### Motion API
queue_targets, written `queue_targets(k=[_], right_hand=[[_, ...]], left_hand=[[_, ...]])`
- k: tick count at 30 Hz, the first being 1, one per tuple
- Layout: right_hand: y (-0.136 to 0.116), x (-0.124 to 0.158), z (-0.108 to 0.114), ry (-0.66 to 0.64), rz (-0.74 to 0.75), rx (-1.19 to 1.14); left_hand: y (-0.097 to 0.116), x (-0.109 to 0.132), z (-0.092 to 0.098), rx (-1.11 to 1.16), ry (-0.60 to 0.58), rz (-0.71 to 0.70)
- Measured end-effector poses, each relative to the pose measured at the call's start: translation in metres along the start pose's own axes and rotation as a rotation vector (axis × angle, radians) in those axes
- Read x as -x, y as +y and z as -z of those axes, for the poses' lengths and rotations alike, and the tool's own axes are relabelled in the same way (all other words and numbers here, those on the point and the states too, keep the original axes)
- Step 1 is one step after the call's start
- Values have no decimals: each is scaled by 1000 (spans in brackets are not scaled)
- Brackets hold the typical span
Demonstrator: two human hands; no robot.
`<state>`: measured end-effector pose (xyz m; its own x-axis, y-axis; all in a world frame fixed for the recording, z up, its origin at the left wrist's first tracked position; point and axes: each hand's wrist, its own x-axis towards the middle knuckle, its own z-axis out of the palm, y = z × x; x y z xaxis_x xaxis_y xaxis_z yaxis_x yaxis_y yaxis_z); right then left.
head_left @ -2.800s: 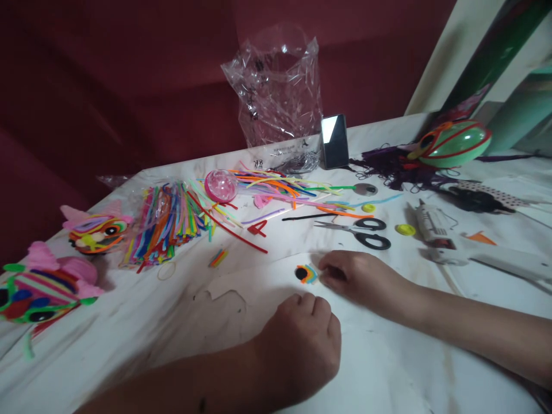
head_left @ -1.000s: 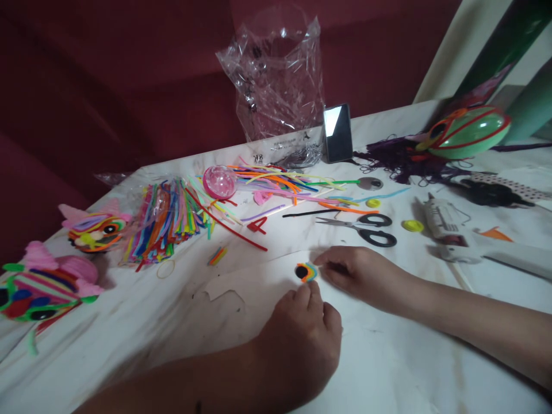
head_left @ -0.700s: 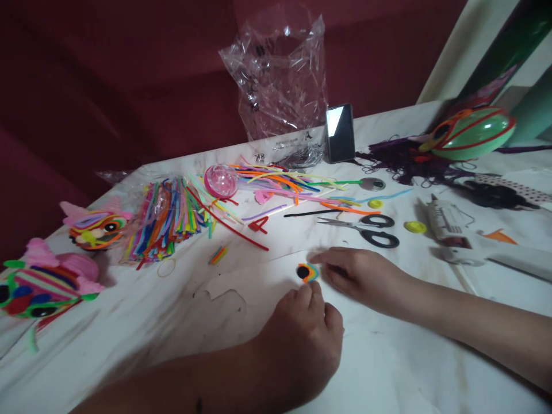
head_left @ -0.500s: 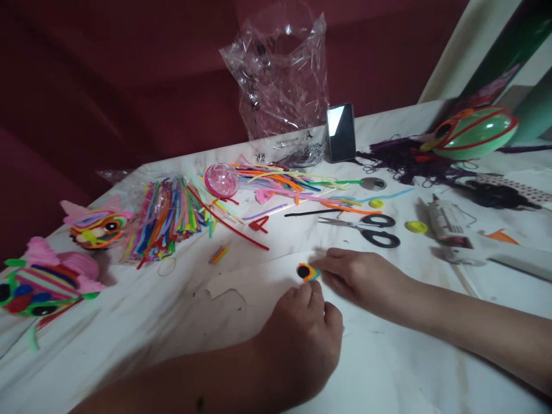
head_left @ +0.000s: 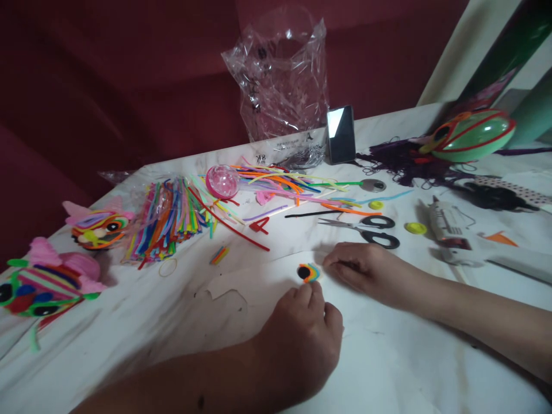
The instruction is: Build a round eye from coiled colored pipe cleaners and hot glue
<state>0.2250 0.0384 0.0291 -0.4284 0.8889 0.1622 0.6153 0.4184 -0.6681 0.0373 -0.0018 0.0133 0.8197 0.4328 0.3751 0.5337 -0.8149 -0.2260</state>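
A small eye-shaped piece lies on white paper [head_left: 267,270]; it has a black round [head_left: 303,272] and orange, yellow and blue pipe-cleaner bands [head_left: 314,272] curving around its right side. My left hand [head_left: 306,339] is closed with its fingertips against the lower edge of this pipe-cleaner eye. Just right of the piece, and apart from it, rests my right hand [head_left: 366,267], its fingers loosely bent with a gap at the thumb and nothing visible in them. Scissors [head_left: 360,226] with black handles lie beyond the right hand.
Bundled pipe cleaners [head_left: 166,221] and two fish figures [head_left: 47,284] are at left. A clear pink-rimmed dome [head_left: 222,182], a propped phone [head_left: 341,135] and a plastic bag [head_left: 284,86] stand behind. A glue gun [head_left: 448,224] and green balloon-like figure [head_left: 478,137] are at right.
My right hand has drawn back slightly to the right, off the eye piece, uncovering more of its blue band. My left hand has stayed in place.
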Motion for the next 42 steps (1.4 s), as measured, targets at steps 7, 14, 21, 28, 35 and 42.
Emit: queue_targets(k=[7,14,21,28,35,42], right_hand=[[-1,6,-6,-56,246,134],[1,8,-8,-80,299,185],[-3,8,-9,-85,311,89],[3,3,1,117,27,181],[3,10,-6,-43,219,306],[8,8,-8,37,160,219]], left_hand=[[0,2,-1,-3,29,-23],[0,5,3,10,37,-103],[0,6,8,-14,17,-142],[-1,6,12,-43,-26,-167],[-1,4,12,-29,-2,-154],[-1,4,12,-44,11,-159]])
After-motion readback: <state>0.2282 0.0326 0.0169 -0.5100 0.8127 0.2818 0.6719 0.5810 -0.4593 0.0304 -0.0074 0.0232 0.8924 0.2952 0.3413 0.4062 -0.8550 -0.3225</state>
